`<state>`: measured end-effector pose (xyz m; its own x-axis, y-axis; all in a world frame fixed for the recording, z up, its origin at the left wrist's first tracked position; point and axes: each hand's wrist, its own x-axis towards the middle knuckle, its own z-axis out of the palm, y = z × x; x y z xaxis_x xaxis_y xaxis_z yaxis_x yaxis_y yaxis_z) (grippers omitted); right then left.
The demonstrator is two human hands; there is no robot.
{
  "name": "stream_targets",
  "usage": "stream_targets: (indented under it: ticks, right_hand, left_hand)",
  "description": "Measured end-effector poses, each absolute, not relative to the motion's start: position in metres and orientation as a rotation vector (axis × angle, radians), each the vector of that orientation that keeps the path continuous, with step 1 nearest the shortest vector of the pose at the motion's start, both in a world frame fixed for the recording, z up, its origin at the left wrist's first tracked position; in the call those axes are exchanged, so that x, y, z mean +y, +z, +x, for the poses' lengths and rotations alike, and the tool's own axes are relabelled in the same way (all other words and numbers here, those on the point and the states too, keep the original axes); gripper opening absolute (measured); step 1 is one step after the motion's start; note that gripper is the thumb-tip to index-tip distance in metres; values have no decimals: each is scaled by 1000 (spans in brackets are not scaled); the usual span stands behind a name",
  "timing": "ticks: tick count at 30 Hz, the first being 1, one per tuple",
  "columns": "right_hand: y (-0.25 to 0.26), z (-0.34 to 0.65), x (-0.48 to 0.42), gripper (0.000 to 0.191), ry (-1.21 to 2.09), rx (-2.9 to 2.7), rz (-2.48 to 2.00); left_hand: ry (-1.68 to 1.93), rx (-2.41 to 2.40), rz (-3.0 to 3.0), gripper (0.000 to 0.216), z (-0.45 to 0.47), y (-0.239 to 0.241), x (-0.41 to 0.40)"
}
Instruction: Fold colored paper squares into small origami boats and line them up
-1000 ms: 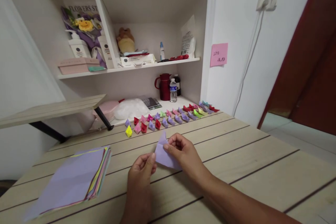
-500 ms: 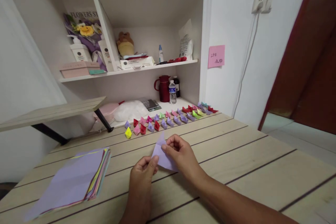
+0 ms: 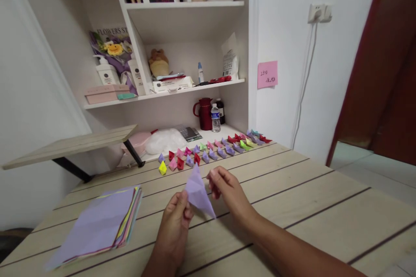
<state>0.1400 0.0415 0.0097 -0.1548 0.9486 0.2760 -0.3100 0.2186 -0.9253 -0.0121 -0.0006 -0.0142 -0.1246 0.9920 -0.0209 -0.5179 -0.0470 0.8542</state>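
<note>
As left hand (image 3: 174,215) pinches paper (image 3: 197,192), right hand (image 3: 230,188) near; boats (image 3: 221,152) beyond

Left hand (image 3: 175,216): lower centre of frame, just left of the midline. Thumb uppermost, pressed in a pinch against bent fingers. Left forearm (image 3: 162,262) short in view, rising from bottom edge.

Right hand (image 3: 225,188): right of centre, slightly higher, apart from left. Fingers curled inward, pointing left; contact between thumb and index tips unclear. Right forearm (image 3: 292,244) bare, slanting up-left from lower right.
</note>
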Motion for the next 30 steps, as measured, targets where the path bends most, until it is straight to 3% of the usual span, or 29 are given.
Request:
stream_targets:
  ticks: [12,25,30]
  right_hand:
    - [20,145,34,38,1603,-1264,-458]
    - [27,145,30,24,1517,-1366,-432]
    - [23,146,36,41,1430,-1390,-529]
  left_hand:
    - [1327,654,672,45,-11,-12,-5]
    - [1274,692,735,44,-10,-11,-5]
    - [1237,706,801,43,-8,-11,-4]
